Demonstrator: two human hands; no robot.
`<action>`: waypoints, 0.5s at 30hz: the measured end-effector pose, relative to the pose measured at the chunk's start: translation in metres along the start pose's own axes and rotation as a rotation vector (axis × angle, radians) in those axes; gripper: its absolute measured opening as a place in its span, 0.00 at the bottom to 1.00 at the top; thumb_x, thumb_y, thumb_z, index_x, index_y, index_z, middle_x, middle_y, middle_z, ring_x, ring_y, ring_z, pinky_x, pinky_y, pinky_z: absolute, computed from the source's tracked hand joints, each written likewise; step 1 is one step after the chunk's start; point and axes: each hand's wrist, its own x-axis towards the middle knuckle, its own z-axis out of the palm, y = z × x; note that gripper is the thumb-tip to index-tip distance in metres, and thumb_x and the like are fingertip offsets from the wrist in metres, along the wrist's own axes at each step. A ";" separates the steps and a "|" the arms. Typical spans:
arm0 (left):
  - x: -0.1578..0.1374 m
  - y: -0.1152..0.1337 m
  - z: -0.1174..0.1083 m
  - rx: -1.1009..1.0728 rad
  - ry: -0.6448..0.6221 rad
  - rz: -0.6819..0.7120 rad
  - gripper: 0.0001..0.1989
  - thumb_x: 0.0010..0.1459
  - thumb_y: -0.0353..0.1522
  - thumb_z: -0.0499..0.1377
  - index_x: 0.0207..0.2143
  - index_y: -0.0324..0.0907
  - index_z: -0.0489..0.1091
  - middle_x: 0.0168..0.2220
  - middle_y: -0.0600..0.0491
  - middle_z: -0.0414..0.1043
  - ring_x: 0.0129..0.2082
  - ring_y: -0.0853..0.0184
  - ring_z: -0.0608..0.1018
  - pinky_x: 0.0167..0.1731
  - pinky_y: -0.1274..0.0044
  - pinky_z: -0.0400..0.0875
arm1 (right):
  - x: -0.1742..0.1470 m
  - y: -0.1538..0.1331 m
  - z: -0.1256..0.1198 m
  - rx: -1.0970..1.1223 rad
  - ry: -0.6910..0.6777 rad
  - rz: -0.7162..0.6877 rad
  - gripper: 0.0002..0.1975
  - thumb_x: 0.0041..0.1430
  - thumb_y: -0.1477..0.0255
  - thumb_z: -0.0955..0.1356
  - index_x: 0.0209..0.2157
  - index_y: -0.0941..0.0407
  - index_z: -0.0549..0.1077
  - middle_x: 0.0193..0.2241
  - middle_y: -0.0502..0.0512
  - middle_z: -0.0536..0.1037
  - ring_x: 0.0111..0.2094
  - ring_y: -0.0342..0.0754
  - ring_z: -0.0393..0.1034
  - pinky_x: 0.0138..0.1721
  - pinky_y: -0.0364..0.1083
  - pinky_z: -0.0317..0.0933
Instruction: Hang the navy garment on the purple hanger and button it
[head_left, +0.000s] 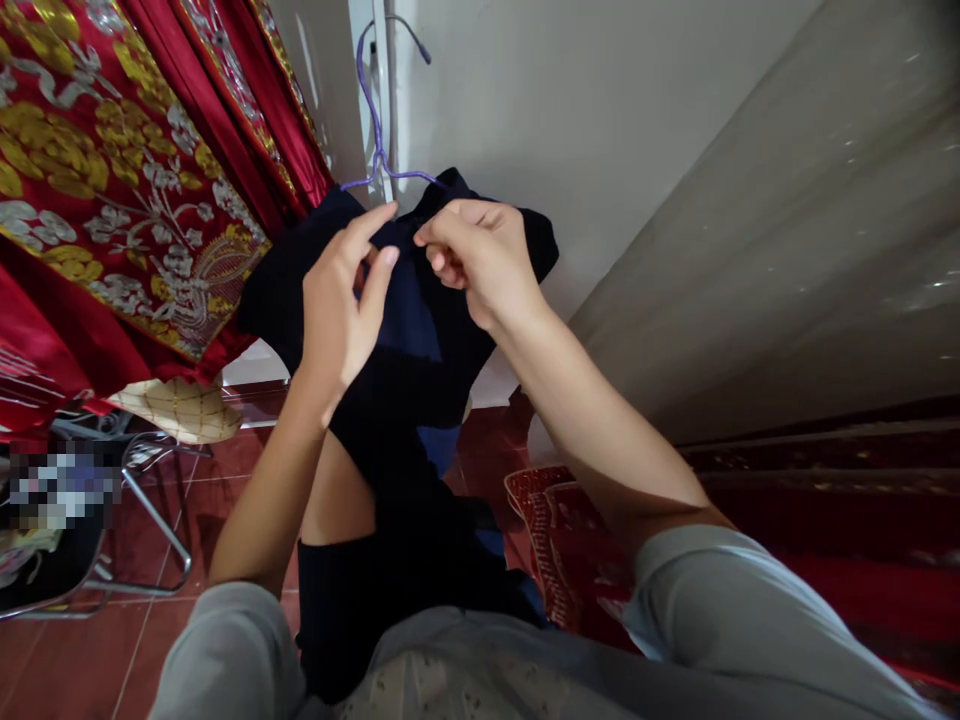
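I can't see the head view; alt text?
A person's open left hand and curled right hand are near the top of a dark garment on a purple hanger; whether the right grips it is unclear. Red embroidered cloth hangs at the left.

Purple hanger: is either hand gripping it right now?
No, the left hand and the right hand both show below the purple hanger, in front of the dark garment.

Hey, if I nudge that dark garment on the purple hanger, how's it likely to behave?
The dark garment should be floppy, since it drapes like cloth. Its upper part may keep some shape, being spread at the purple hanger. It'll probably swing or twist, because it hangs from above.
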 end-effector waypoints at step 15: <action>-0.006 -0.094 -0.076 -0.126 0.590 -0.246 0.23 0.74 0.47 0.50 0.30 0.41 0.56 0.25 0.60 0.53 0.25 0.78 0.62 0.33 0.81 0.60 | -0.074 0.077 0.034 -0.008 -0.169 0.080 0.12 0.49 0.76 0.66 0.18 0.55 0.59 0.16 0.44 0.60 0.20 0.37 0.52 0.23 0.42 0.46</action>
